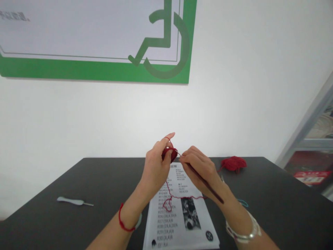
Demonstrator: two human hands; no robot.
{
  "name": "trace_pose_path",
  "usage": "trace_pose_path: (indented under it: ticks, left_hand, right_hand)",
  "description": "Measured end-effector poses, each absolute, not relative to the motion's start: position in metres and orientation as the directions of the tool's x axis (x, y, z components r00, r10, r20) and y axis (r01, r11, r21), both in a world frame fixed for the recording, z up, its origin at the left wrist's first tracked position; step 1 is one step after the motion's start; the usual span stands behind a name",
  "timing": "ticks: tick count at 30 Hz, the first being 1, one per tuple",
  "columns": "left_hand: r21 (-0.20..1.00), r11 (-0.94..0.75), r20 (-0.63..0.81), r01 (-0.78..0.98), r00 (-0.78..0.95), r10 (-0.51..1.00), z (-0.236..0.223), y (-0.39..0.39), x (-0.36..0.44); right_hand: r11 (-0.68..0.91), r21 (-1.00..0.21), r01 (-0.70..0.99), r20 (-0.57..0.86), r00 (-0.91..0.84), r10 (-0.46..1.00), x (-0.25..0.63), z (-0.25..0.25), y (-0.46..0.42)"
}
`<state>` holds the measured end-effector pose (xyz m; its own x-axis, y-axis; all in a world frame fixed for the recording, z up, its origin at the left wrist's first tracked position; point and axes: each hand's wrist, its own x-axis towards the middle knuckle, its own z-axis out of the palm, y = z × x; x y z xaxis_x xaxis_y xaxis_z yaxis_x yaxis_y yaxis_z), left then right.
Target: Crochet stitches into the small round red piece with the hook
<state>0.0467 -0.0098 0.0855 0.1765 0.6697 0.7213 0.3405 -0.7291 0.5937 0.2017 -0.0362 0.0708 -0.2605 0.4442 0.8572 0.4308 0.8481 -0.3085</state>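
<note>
My left hand (156, 166) pinches a small red crochet piece (169, 153) above the table, with the index finger raised and red yarn looped over it. My right hand (200, 166) grips a dark crochet hook (206, 185), its tip at the red piece. A red yarn strand (171, 198) hangs from the work down over a printed pattern sheet (179, 215) lying on the dark table (99, 184). A loose red yarn ball (233, 163) rests on the table to the right of my right hand.
A second, grey-handled hook (74, 201) lies on the table's left side. A white wall with a green-bordered sign (104, 69) stands behind. A metal shelf frame (309, 139) is at the far right.
</note>
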Motion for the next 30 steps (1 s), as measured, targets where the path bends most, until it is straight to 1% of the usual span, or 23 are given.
trace_pose_path:
  ticks: [1, 2, 3, 4, 7, 9, 11, 13, 15, 18, 20, 21, 22, 24, 27, 30]
  left_hand:
    - [0.574, -0.736, 0.726, 0.359, 0.193, 0.66, 0.085, -0.009, 0.046]
    - [0.554, -0.744, 0.73, 0.374, 0.213, 0.65, 0.085, -0.009, 0.045]
    - [0.533, -0.753, 0.732, 0.386, 0.235, 0.639, 0.085, -0.008, 0.045]
    - [0.515, -0.761, 0.734, 0.396, 0.256, 0.629, 0.085, -0.007, 0.044]
    - [0.487, -0.768, 0.724, 0.416, 0.299, 0.621, 0.085, -0.007, 0.043]
    - [0.485, -0.765, 0.715, 0.424, 0.311, 0.626, 0.086, -0.007, 0.043]
    - [0.493, -0.758, 0.705, 0.427, 0.315, 0.636, 0.088, -0.008, 0.041]
    - [0.538, -0.745, 0.682, 0.393, 0.317, 0.659, 0.091, -0.008, 0.04]
    - [0.627, -0.718, 0.647, 0.302, 0.31, 0.696, 0.093, -0.008, 0.039]
    - [0.771, -0.628, 0.575, 0.108, 0.306, 0.759, 0.096, -0.009, 0.04]
    - [0.838, -0.545, 0.522, -0.009, 0.303, 0.797, 0.096, -0.009, 0.042]
    - [0.865, -0.497, 0.492, -0.066, 0.302, 0.816, 0.095, -0.008, 0.043]
    - [0.888, -0.444, 0.459, -0.122, 0.305, 0.834, 0.095, -0.008, 0.044]
    - [0.917, -0.327, 0.388, -0.228, 0.323, 0.864, 0.094, -0.006, 0.045]
    - [0.924, -0.172, 0.298, -0.342, 0.36, 0.884, 0.092, -0.003, 0.046]
    - [0.918, -0.099, 0.257, -0.383, 0.385, 0.886, 0.091, -0.004, 0.047]
  right_hand:
    - [0.875, -0.231, 0.425, 0.853, -0.345, 0.392, 0.204, 0.073, -0.037]
    - [0.894, -0.187, 0.408, 0.845, -0.397, 0.358, 0.206, 0.075, -0.037]
    - [0.904, -0.176, 0.39, 0.842, -0.416, 0.344, 0.209, 0.077, -0.037]
    - [0.907, -0.192, 0.375, 0.843, -0.411, 0.348, 0.211, 0.078, -0.037]
    - [0.882, -0.319, 0.348, 0.825, -0.356, 0.439, 0.216, 0.078, -0.037]
    - [0.826, -0.453, 0.336, 0.793, -0.272, 0.545, 0.217, 0.077, -0.036]
    - [0.755, -0.602, 0.261, 0.742, -0.166, 0.649, 0.218, 0.075, -0.033]
    - [0.692, -0.715, 0.099, 0.685, -0.097, 0.722, 0.218, 0.074, -0.029]
    - [0.624, -0.773, -0.113, 0.633, -0.078, 0.77, 0.217, 0.074, -0.024]
    - [0.464, -0.792, -0.396, 0.539, -0.099, 0.836, 0.209, 0.072, -0.019]
    - [0.375, -0.779, -0.502, 0.482, -0.098, 0.871, 0.201, 0.07, -0.019]
    - [0.359, -0.769, -0.528, 0.466, -0.079, 0.881, 0.197, 0.069, -0.018]
    - [0.368, -0.761, -0.534, 0.463, -0.05, 0.885, 0.193, 0.067, -0.018]
    - [0.458, -0.749, -0.48, 0.508, 0.028, 0.861, 0.189, 0.063, -0.017]
    - [0.649, -0.713, -0.265, 0.653, 0.088, 0.753, 0.191, 0.057, -0.014]
    - [0.764, -0.643, -0.057, 0.762, 0.052, 0.645, 0.196, 0.053, -0.012]
